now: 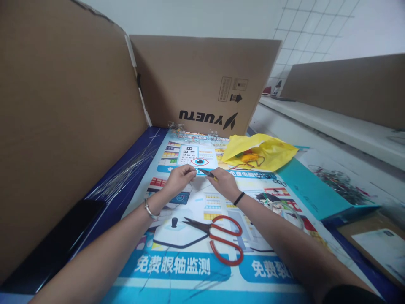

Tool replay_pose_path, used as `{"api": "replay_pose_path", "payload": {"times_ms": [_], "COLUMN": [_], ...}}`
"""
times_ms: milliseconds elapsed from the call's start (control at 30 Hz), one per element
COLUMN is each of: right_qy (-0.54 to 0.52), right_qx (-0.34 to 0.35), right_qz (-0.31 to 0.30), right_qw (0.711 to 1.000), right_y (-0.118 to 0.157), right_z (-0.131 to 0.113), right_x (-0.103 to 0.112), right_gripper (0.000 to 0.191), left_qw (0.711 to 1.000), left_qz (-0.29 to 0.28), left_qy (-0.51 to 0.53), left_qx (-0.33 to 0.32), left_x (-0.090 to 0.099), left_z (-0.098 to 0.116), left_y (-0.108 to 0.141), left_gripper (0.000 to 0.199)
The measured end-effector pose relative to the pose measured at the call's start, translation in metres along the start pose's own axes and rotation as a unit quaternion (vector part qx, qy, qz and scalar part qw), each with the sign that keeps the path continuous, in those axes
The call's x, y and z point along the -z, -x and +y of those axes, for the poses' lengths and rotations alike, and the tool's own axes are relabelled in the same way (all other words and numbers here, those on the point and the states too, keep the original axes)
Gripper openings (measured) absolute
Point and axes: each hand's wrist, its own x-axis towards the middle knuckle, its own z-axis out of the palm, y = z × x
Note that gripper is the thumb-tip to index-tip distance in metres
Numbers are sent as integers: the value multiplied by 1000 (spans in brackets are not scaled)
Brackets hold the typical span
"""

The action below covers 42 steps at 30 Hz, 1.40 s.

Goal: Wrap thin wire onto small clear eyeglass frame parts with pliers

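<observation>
My left hand, with a silver bangle at the wrist, is closed in a pinch over the printed sheet. A thin, dark wire curves down from its fingertips. Facing it, my right hand is wrapped around small pliers with dark jaws and a bit of yellow handle showing. The jaws point left, close to the left fingertips; whether they touch the wire is too small to tell. Below both hands lie red-handled scissors, blades pointing left and slightly apart.
A yellow pouch with orange strands stands behind my right hand. Straight silver wires lie at left beside a black panel. Cardboard walls rise behind and left. Tangled wire pieces lie right, near a turquoise folder.
</observation>
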Motion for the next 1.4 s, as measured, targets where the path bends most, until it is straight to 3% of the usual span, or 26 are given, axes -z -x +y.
{"api": "replay_pose_path", "payload": {"times_ms": [800,1233,1400], "right_qy": [-21,-86,-177], "right_qx": [13,-37,-77], "right_qz": [24,9,37], "right_qw": [999,996,981], "right_y": [5,2,5], "right_z": [1,4,4], "right_x": [3,6,8], "right_gripper": [18,19,19], "left_qw": [1000,1000,998], "left_qz": [-2,18,42], "left_qy": [-8,-8,14], "left_qx": [-16,10,37], "left_x": [-2,4,6], "left_z": [11,-3,4], "left_y": [7,8,9], "left_gripper": [12,19,20]}}
